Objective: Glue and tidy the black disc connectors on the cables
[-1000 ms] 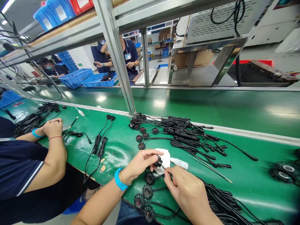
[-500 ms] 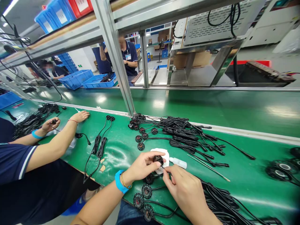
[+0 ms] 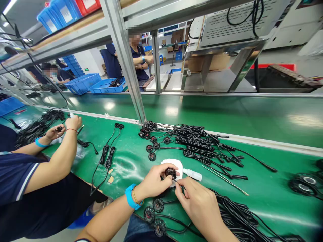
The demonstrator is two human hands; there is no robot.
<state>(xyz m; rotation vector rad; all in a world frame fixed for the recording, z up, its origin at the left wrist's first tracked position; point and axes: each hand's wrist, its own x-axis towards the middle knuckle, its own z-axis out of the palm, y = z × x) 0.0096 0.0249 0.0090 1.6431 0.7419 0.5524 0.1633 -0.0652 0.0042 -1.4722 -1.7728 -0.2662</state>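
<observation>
Lower centre — your left hand [image 3: 153, 181] is gripping a round black part [image 3: 170, 172] over the white pad [image 3: 177, 164]; your right hand [image 3: 199, 205] is pinching its thin lead [image 3: 179, 185].

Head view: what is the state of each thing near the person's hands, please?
left hand, shut on the round black part, over the white pad.
right hand, pinching a thin dark strand beside that part.
small white bottle, lying on its side.
thin rod, lying flat, untouched.
cable pile, loose, tangled.
two cable bundles, coiled, lying flat.
</observation>
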